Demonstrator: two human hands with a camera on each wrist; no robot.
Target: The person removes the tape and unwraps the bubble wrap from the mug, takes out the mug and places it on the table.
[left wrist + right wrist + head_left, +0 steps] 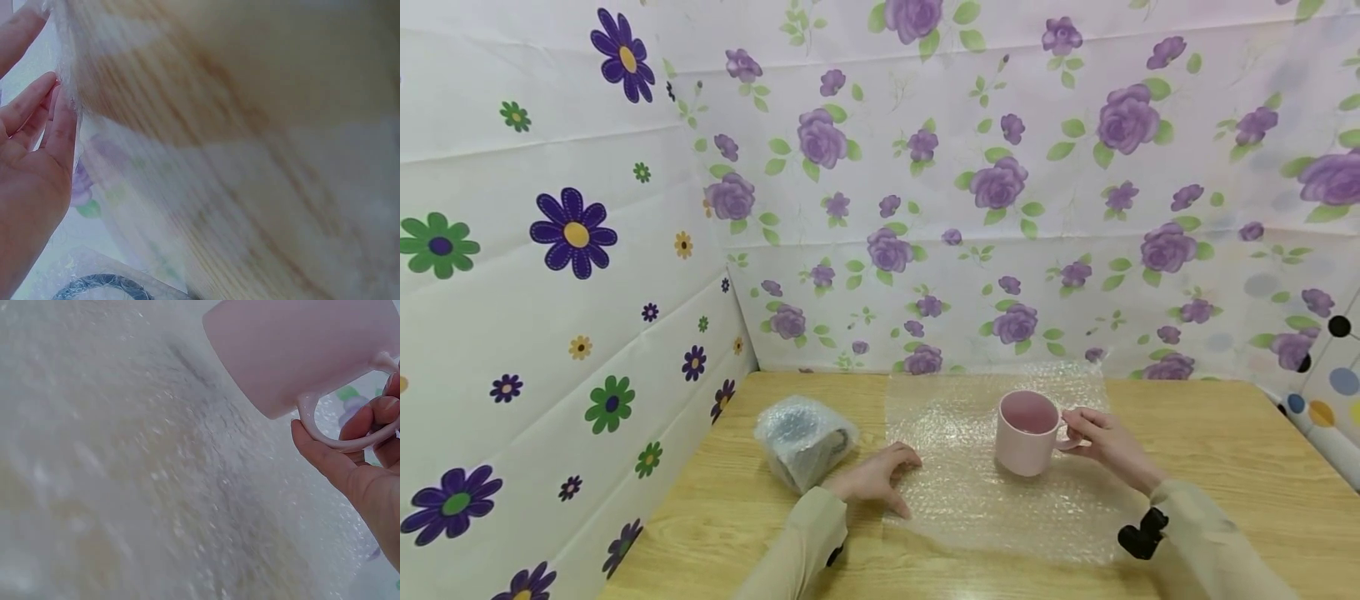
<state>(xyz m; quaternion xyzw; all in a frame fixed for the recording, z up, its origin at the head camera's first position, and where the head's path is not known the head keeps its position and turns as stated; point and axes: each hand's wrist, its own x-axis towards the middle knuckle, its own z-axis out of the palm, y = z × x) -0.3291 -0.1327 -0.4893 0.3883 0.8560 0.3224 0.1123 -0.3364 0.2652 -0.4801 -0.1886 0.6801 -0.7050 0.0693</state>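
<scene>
A pink mug (pixel 1026 442) is over the right part of a clear bubble wrap sheet (pixel 955 500); whether its base touches the sheet I cannot tell. My right hand (pixel 1108 446) grips the mug by its handle, and in the right wrist view the fingers of that hand (pixel 369 469) are curled round the handle. At the sheet's left edge lies my left hand (pixel 880 479), its fingers loosely bent and spread. In the left wrist view, the fingertips (pixel 62 106) touch the wrap's edge.
Left of my left hand stands a bubble-wrapped bundle (pixel 805 442), with a dark rim showing through the plastic. The wooden table (pixel 700 533) ends at a flowered cloth wall (pixel 850 250) behind and a daisy-print one (pixel 550 333) at left.
</scene>
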